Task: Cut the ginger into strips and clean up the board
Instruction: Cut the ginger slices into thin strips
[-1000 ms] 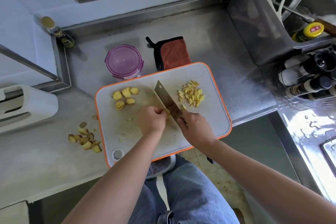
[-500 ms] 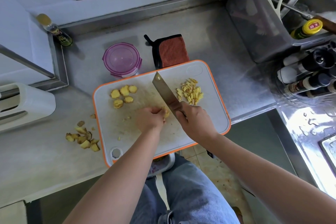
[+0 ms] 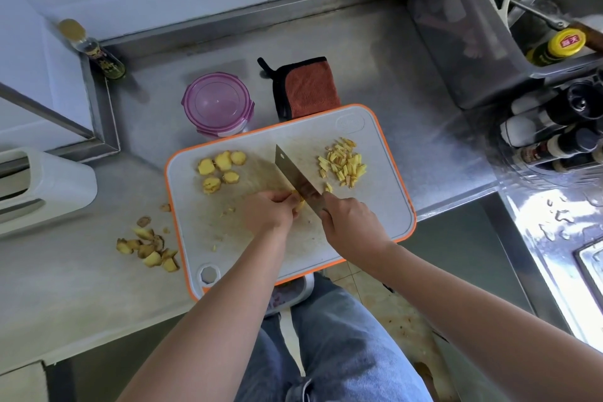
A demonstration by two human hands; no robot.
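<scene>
Head view, looking down at a kitchen worktop: an orange-rimmed white cutting board [image 3: 375, 215] is laid on a grey counter [image 3: 65, 287], its near edge hanging slightly over the front. At the board's middle a small ginger piece [image 3: 299, 201] is pinched under the curled fingertips of the left hand [image 3: 267, 210]. Just to its right the handle of a cleaver [image 3: 290, 171] is gripped by the right hand [image 3: 350, 222], fingers wrapped closed around it. The blade's long axis runs diagonally, from the right hand away to the far left, and its flat is set against the right side of the held piece – so the ginger lies between the two hands, touching both blade and fingertips. The left hand is judged the nearer to it, and the next cut turns on that narrow gap. Uncut ginger slices [image 3: 220, 170] are grouped at the far left of the board; a pile of finished strips [image 3: 344, 163] is gathered at the far right, well apart from the blade. Peel scraps [image 3: 146, 246] are scattered on the counter left of the board. Behind the board a purple-lidded container [image 3: 217, 104] and a rust-coloured cloth [image 3: 310, 88] are seen – a rack of bottles [image 3: 554, 134] stands at the right.
</scene>
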